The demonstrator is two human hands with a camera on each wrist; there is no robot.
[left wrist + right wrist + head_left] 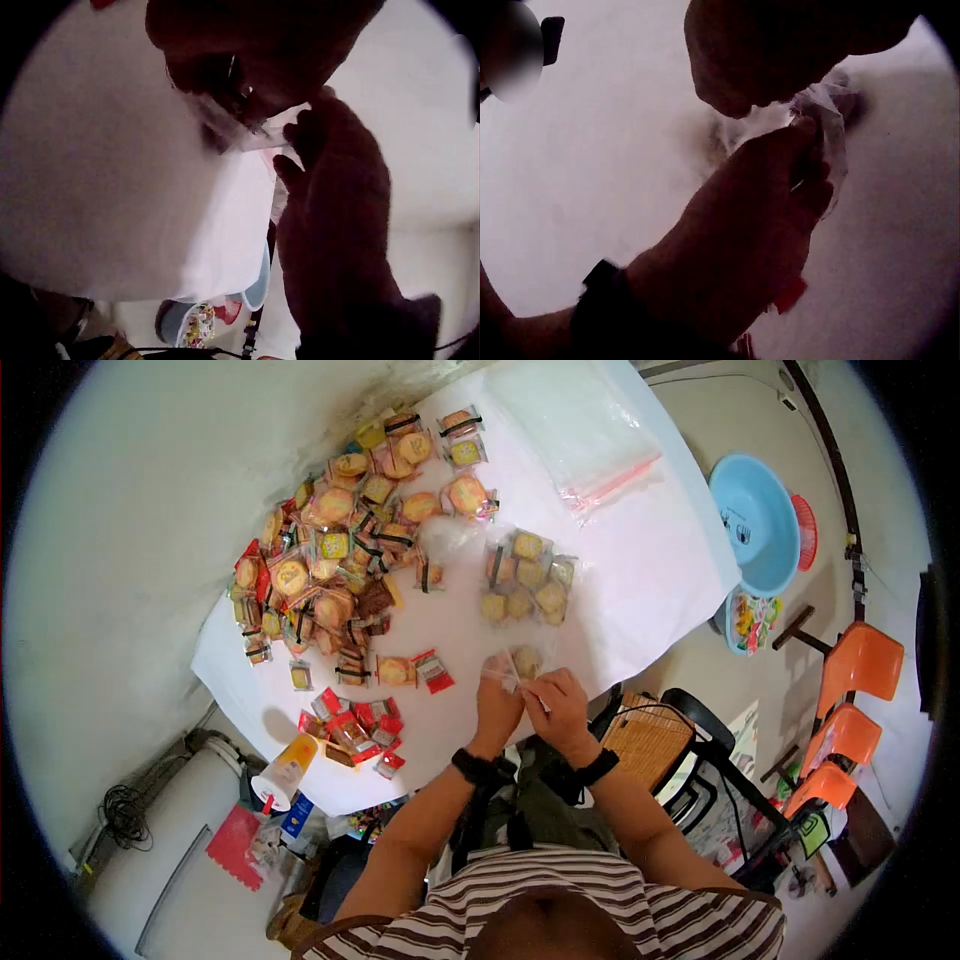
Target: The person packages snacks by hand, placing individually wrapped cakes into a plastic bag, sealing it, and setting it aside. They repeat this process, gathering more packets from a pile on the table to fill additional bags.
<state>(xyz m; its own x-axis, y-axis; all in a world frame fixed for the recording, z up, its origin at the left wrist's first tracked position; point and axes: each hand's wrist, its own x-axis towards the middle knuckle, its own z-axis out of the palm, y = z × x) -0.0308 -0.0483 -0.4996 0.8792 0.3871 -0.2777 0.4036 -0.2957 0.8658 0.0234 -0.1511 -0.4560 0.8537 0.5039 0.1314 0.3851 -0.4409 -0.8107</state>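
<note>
At the table's near edge, both hands are on a clear plastic bag (527,659) with a pale round item inside. The left hand (497,705) grips the bag's left side with curled fingers. Thumb and fingers of the right hand (560,705) pinch its edge on the other side. In the left wrist view the right hand (337,202) holds the bag's strip, below the dark left hand (255,52). The right wrist view shows the left hand (735,217) round the crumpled plastic (834,150), partly hiding it.
A filled clear bag (525,578) lies just beyond the hands. Wrapped biscuits (330,560) are heaped at the left, with red packets (352,732) and a cup (285,772) nearer. Flat empty bags (570,430) lie at the far side. Blue basin (755,525) and orange chairs (850,670) stand right.
</note>
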